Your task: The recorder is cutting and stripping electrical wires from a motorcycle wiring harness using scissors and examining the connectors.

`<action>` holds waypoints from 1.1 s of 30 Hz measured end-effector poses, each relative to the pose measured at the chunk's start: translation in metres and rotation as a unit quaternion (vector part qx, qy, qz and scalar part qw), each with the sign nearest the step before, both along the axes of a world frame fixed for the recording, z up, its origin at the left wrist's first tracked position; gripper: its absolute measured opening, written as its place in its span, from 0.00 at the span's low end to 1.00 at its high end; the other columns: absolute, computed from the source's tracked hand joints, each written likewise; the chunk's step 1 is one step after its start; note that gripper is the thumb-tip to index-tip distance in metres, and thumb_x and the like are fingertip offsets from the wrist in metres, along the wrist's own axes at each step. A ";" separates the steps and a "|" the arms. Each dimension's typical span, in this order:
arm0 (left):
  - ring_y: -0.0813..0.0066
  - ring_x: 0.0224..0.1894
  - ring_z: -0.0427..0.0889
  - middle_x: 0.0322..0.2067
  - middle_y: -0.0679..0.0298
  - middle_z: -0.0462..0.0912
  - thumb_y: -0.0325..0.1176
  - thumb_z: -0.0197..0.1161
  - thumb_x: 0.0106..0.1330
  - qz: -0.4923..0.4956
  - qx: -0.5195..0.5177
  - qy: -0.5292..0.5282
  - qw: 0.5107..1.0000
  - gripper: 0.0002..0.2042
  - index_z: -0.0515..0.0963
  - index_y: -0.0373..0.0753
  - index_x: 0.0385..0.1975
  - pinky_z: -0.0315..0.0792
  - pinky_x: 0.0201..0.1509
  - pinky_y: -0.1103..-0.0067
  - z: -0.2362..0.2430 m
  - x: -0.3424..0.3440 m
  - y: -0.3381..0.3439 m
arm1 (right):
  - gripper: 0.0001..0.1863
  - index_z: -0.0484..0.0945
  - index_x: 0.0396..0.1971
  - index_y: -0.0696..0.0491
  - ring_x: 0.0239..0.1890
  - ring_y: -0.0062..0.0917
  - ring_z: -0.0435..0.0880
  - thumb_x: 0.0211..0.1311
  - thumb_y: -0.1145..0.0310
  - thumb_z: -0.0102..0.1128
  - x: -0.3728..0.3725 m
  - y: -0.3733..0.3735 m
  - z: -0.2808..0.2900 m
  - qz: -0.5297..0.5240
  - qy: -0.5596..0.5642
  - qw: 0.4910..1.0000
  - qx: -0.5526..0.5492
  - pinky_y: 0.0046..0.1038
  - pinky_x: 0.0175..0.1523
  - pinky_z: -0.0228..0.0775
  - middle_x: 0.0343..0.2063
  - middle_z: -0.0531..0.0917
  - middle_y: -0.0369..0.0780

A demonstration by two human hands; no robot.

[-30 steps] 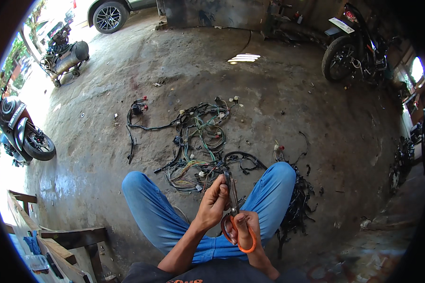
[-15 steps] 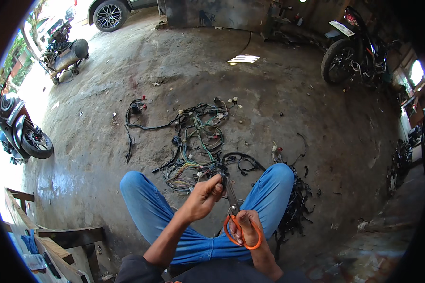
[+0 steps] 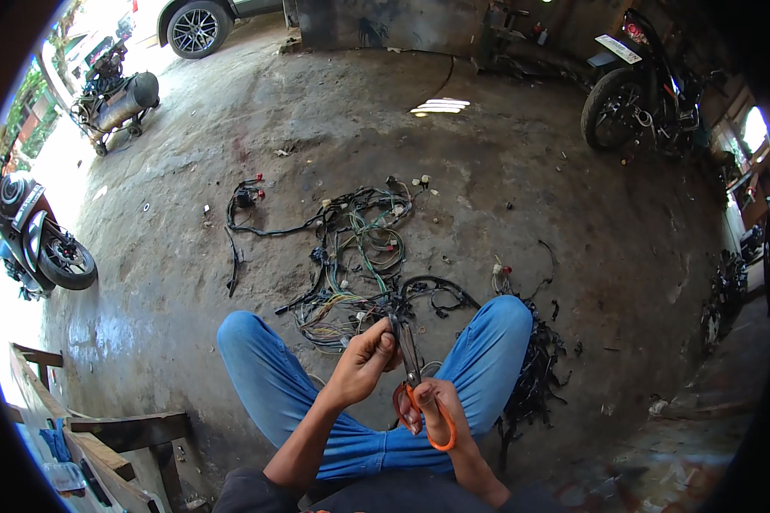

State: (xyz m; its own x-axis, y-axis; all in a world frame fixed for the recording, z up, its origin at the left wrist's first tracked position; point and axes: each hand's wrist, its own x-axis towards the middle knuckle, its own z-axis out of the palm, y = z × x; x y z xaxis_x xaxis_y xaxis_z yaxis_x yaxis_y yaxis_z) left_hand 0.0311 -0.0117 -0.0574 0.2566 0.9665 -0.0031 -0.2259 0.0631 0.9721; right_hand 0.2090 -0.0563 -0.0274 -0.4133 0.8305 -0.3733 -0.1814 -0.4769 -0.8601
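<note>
Orange-handled scissors [image 3: 413,378], gripped by the right hand [image 3: 441,403], point to the wire harness [image 3: 377,276]; at its near side the left hand [image 3: 364,363] pinches a dark strand [image 3: 393,326]. Slipping scissors could nick wires or fingers.

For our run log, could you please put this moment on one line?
left hand: gripping wiring harness | right hand: holding orange-handled scissors, blades beside left hand | floor: harness spread ahead
</note>
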 end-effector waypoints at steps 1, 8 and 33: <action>0.83 0.29 0.70 0.28 0.70 0.71 0.47 0.47 0.79 0.000 -0.019 -0.002 1.000 0.18 0.71 0.36 0.47 0.68 0.37 0.83 0.000 -0.001 0.000 | 0.34 0.73 0.20 0.56 0.15 0.13 0.70 0.64 0.35 0.57 0.000 0.003 0.004 0.000 -0.055 0.998 0.018 0.18 0.19 0.59 0.14 0.71 0.31; 0.66 0.50 0.81 0.51 0.55 0.78 0.37 0.56 0.75 0.051 -0.155 -0.236 0.958 0.18 0.73 0.26 0.54 0.72 0.60 0.68 0.028 0.009 0.006 | 0.35 0.71 0.18 0.57 0.16 0.15 0.65 0.62 0.35 0.61 0.007 0.002 -0.009 -0.003 -0.205 0.975 0.082 0.26 0.21 0.59 0.11 0.69 0.32; 0.76 0.35 0.78 0.34 0.65 0.74 0.39 0.47 0.79 0.134 -0.107 -0.187 0.967 0.09 0.69 0.40 0.43 0.81 0.43 0.69 -0.001 0.022 -0.003 | 0.39 0.75 0.19 0.60 0.18 0.16 0.65 0.61 0.31 0.58 -0.009 0.001 0.002 0.006 -0.254 0.964 0.085 0.28 0.23 0.59 0.11 0.70 0.35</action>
